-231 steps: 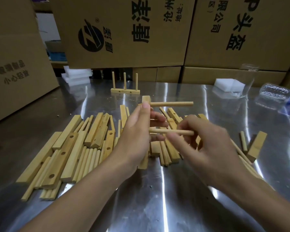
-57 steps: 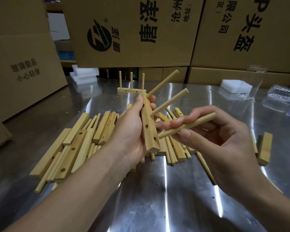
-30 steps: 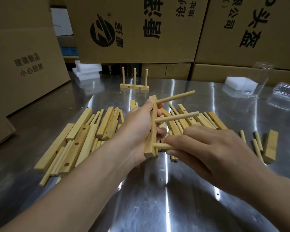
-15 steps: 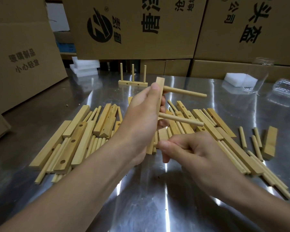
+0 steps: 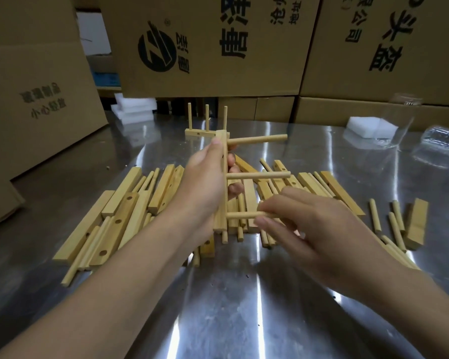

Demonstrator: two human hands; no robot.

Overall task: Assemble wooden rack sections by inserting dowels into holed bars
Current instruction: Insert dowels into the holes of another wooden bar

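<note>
The right hand is nearest. Its fingers pinch the lowest dowel, whose end meets the bar. The left hand grips that bar, upright, above the tabletop. Two more dowels, the middle one and the top one, stick out of it to the right. Beneath and behind lies a pile of loose bars and dowels. Farther back stands a finished section with three upright dowels, then a foam block and cardboard boxes.
</note>
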